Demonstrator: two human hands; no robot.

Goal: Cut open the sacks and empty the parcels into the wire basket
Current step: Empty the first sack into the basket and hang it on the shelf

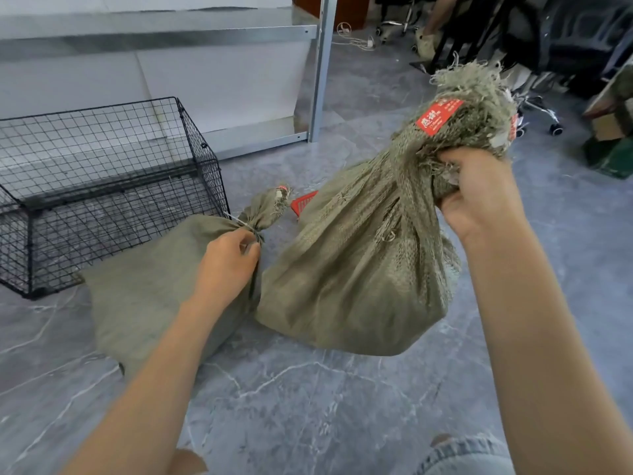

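Note:
Two olive woven sacks sit on the grey floor. The left sack (150,286) lies flat beside the black wire basket (102,186), its neck tied with a white tie. My left hand (227,265) pinches that tied neck. The right sack (356,269) stands bulging, with a frayed top and red labels. My right hand (479,193) grips its bunched neck and holds it up. A red object (303,202) peeks out on the floor between the sacks; I cannot tell what it is. No parcels show.
A metal shelf frame (320,70) stands behind the basket against a white wall. Office chairs (534,63) and a person's legs are at the back right, and boxes (613,138) sit at the right edge. My knee in jeans (469,454) is at the bottom.

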